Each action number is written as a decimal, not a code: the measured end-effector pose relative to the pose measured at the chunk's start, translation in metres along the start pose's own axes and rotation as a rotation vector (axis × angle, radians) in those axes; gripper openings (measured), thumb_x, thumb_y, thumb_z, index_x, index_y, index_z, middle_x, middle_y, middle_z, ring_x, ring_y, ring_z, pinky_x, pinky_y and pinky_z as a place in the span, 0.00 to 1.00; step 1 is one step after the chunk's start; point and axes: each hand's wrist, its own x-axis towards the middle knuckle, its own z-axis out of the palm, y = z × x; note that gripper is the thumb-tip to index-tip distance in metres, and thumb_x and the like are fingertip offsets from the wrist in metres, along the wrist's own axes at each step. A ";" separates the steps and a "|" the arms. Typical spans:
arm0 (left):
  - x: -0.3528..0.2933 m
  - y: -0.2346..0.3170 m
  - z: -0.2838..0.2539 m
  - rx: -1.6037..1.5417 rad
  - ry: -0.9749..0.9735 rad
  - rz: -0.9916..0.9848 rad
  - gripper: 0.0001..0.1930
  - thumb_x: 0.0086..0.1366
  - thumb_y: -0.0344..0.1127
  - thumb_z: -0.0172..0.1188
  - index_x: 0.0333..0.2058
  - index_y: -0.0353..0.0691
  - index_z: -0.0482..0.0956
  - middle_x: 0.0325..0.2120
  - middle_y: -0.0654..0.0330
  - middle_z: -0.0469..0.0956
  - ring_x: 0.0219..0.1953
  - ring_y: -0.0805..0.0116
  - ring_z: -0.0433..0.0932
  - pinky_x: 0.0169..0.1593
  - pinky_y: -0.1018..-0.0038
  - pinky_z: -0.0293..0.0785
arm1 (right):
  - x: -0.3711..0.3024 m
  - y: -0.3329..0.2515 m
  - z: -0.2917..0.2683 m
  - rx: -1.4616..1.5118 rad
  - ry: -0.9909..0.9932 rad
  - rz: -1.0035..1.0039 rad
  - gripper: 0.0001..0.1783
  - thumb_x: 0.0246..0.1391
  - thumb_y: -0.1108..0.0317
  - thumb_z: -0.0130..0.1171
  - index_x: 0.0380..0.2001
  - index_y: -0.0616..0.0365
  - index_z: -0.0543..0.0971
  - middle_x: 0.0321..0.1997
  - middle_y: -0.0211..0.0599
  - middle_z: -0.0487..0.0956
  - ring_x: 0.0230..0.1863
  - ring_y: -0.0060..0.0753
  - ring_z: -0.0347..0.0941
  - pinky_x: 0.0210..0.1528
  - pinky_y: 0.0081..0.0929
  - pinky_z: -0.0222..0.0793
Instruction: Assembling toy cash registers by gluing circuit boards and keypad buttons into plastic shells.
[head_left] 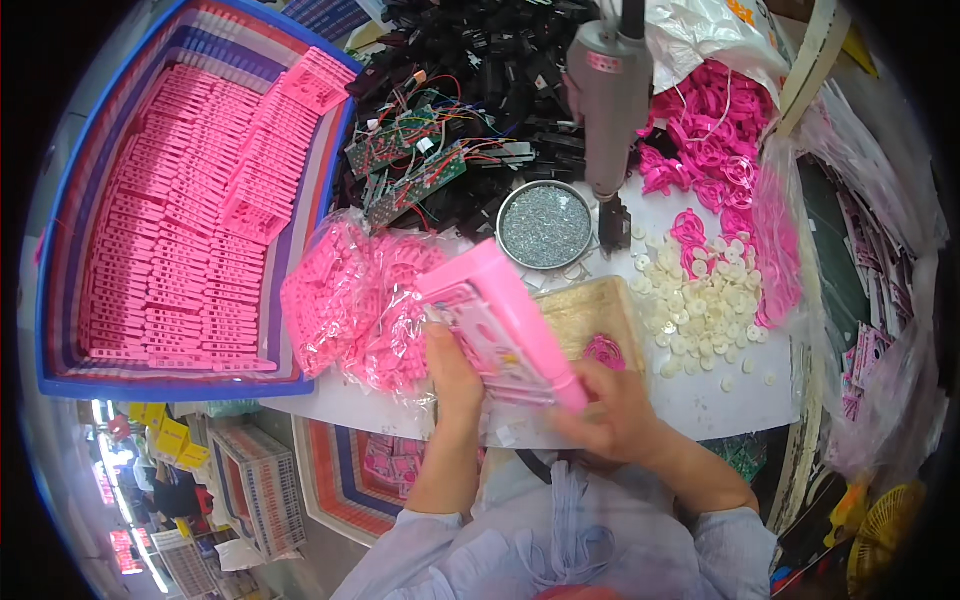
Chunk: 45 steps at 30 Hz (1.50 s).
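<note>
A long pink plastic toy casing (515,315), with a printed face, is held up at a slant over the table's near edge. My left hand (453,372) grips its left side, thumb against the printed face. At the lower right end, my right hand (612,412) is closed around the casing's corner; its fingers are slightly blurred. Just beyond the casing lies a wooden tray (620,310) with a small pink ring-like part (604,352) in it. A round dish of small screws (545,225) stands behind. The casing hides part of the tray and both hands' far fingers.
A blue-rimmed crate (335,190) of stacked pink casings stands left. Bagged pink parts (350,300) lie beside it. Black parts and wired circuit boards (415,160) fill the back. An electric screwdriver (605,110) hangs above white discs (705,310) and pink parts (715,120).
</note>
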 end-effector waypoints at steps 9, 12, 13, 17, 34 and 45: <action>0.020 0.030 0.014 -0.068 0.022 -0.067 0.20 0.79 0.47 0.42 0.43 0.37 0.77 0.33 0.62 0.79 0.35 0.77 0.76 0.41 0.75 0.73 | -0.011 0.018 0.008 0.576 0.020 0.105 0.18 0.62 0.77 0.57 0.54 0.69 0.71 0.47 0.39 0.80 0.41 0.26 0.81 0.46 0.25 0.80; 0.028 0.031 0.021 -0.031 -0.031 -0.060 0.22 0.79 0.48 0.39 0.43 0.37 0.78 0.34 0.63 0.79 0.33 0.77 0.75 0.40 0.74 0.73 | -0.007 0.022 0.009 0.636 0.120 0.086 0.19 0.62 0.78 0.57 0.55 0.69 0.70 0.47 0.41 0.80 0.41 0.27 0.82 0.47 0.25 0.81; 0.031 0.035 0.025 -0.075 -0.033 -0.088 0.23 0.80 0.48 0.38 0.43 0.37 0.78 0.33 0.63 0.80 0.33 0.77 0.75 0.40 0.74 0.73 | -0.005 0.022 0.008 0.667 0.163 0.090 0.20 0.62 0.79 0.57 0.56 0.70 0.69 0.47 0.41 0.80 0.41 0.27 0.82 0.47 0.25 0.81; 0.002 0.035 0.018 -0.049 -0.057 -0.218 0.26 0.80 0.49 0.34 0.40 0.36 0.79 0.31 0.64 0.80 0.33 0.77 0.74 0.40 0.75 0.72 | -0.002 0.019 -0.003 0.678 0.200 0.107 0.20 0.61 0.79 0.56 0.56 0.71 0.69 0.45 0.44 0.81 0.39 0.29 0.82 0.45 0.27 0.82; 0.031 0.076 0.008 -0.031 -0.540 0.179 0.11 0.66 0.30 0.61 0.46 0.35 0.79 0.39 0.61 0.80 0.44 0.70 0.79 0.46 0.70 0.74 | 0.015 0.047 -0.064 0.169 0.028 0.072 0.21 0.57 0.79 0.59 0.55 0.63 0.76 0.50 0.38 0.81 0.48 0.31 0.80 0.46 0.29 0.78; -0.019 0.020 -0.028 0.651 -1.101 0.642 0.20 0.45 0.24 0.68 0.39 0.43 0.78 0.48 0.54 0.77 0.53 0.47 0.75 0.53 0.57 0.75 | 0.027 0.068 -0.098 -0.690 -0.221 -0.223 0.36 0.52 0.53 0.61 0.64 0.53 0.72 0.69 0.47 0.67 0.71 0.62 0.56 0.71 0.51 0.57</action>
